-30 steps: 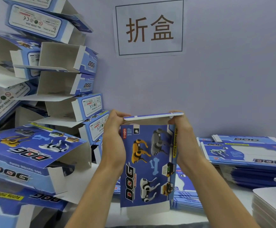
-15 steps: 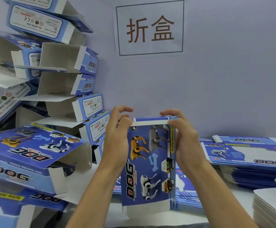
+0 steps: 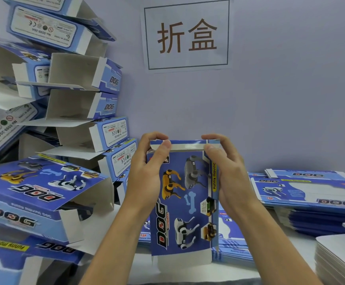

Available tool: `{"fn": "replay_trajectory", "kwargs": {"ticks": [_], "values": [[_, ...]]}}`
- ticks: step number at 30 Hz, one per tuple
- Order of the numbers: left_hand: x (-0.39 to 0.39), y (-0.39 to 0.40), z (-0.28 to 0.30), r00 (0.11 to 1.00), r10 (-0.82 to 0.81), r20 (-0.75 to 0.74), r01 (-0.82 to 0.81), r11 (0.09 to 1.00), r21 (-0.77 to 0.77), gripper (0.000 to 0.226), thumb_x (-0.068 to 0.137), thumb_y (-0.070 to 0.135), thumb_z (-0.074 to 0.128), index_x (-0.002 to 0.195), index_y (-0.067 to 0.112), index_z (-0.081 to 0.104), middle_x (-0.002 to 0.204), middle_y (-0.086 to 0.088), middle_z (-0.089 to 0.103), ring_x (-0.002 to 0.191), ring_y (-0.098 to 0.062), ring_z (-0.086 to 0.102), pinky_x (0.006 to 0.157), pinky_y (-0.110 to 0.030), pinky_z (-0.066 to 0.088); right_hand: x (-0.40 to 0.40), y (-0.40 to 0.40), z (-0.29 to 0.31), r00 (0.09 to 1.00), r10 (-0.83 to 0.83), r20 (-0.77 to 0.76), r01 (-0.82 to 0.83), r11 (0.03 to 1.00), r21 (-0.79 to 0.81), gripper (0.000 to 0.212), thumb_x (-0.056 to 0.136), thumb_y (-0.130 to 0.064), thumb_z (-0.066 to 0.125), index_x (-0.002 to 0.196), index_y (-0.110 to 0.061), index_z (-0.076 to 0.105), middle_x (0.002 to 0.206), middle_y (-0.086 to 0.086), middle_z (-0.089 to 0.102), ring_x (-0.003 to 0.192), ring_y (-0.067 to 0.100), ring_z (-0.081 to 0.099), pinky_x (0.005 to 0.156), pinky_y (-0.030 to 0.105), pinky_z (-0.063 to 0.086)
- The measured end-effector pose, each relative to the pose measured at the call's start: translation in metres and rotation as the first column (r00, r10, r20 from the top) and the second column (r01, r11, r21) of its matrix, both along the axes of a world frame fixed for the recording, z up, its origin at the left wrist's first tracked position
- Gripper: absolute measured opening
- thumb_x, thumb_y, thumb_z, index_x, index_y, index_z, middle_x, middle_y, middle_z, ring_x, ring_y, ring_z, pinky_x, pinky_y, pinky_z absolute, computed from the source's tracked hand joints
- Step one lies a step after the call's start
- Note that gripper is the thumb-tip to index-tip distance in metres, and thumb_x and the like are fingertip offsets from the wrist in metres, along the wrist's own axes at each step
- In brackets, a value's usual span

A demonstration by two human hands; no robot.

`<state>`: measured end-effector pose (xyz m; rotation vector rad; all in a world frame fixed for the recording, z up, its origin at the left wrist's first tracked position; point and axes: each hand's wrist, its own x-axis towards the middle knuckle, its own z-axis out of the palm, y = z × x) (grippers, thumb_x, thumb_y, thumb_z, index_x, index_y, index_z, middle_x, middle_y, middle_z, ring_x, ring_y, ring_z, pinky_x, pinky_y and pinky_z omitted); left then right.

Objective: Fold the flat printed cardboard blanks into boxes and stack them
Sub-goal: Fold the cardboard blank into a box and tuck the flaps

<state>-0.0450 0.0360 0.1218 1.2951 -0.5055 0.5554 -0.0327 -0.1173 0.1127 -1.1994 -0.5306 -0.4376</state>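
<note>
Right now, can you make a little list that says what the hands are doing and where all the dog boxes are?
Left hand: grips the top left corner of the box, thumb on the top flap
Right hand: grips the top right corner, thumb on the flap
Box: upright, dog pictures facing the camera, bottom flap still open
Folded boxes: piled at left against the wall, ends open
Flat blanks: stacked at right on the table
Wall sign: two big brown characters
</note>
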Motion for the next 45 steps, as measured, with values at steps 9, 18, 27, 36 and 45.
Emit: {"fn": "replay_trajectory", "kwargs": {"ticks": [9, 18, 27, 36, 45], "values": [[0.001, 0.002, -0.004, 0.997, -0.082, -0.015, 0.081, 0.996, -0.033, 0.010, 0.078, 0.041, 0.062, 0.081, 0.031, 0.063, 0.093, -0.011, 0.069, 0.088, -0.030, 0.074, 0.062, -0.033, 0.060, -0.002, -0.003, 0.001, 0.993, 0.102, -0.065, -0.100, 0.994, 0.036, 0.010, 0.078, -0.020, 0.060, 0.087, -0.024, 0.064, 0.106, 0.026, 0.063, 0.088, 0.036, 0.072, 0.069, 0.044, 0.057], [0.008, 0.006, -0.006, 0.999, -0.032, -0.002, 0.031, 0.997, -0.070, 0.017, 0.090, 0.040, 0.057, 0.083, 0.027, 0.065, 0.091, -0.007, 0.069, 0.089, -0.027, 0.074, 0.065, -0.033, 0.061, -0.004, -0.005, 0.000, 0.980, 0.182, -0.079, -0.173, 0.979, 0.108, 0.017, 0.090, -0.029, 0.063, 0.101, -0.019, 0.071, 0.105, 0.012, 0.072, 0.098, 0.036, 0.071, 0.071, 0.044, 0.060], [0.008, 0.011, -0.005, 0.995, -0.098, -0.003, 0.098, 0.994, -0.054, 0.018, 0.090, 0.036, 0.057, 0.082, 0.026, 0.069, 0.087, 0.002, 0.073, 0.087, -0.022, 0.075, 0.065, -0.032, 0.061, -0.006, -0.010, 0.000, 0.972, 0.217, -0.089, -0.210, 0.974, 0.080, 0.017, 0.086, -0.026, 0.064, 0.099, -0.017, 0.069, 0.119, 0.023, 0.061, 0.102, 0.037, 0.069, 0.069, 0.044, 0.060], [-0.001, 0.006, -0.001, 0.998, 0.045, 0.039, -0.048, 0.995, 0.083, 0.011, 0.081, 0.047, 0.072, 0.079, 0.042, 0.063, 0.107, -0.016, 0.067, 0.093, -0.039, 0.070, 0.074, -0.051, 0.057, -0.007, -0.005, 0.010, 0.985, 0.154, -0.079, -0.146, 0.984, 0.098, 0.022, 0.086, -0.024, 0.068, 0.108, -0.022, 0.068, 0.100, 0.012, 0.070, 0.088, 0.033, 0.071, 0.078, 0.051, 0.060], [0.000, 0.013, -0.002, 0.987, -0.157, -0.033, 0.157, 0.987, -0.021, 0.007, 0.080, 0.033, 0.069, 0.087, 0.032, 0.069, 0.098, -0.001, 0.074, 0.085, -0.031, 0.075, 0.058, -0.036, 0.061, -0.006, -0.010, 0.001, 0.967, 0.254, -0.032, -0.254, 0.967, 0.020, 0.019, 0.086, -0.022, 0.065, 0.104, -0.019, 0.068, 0.115, 0.016, 0.064, 0.097, 0.031, 0.071, 0.070, 0.043, 0.060]]}}
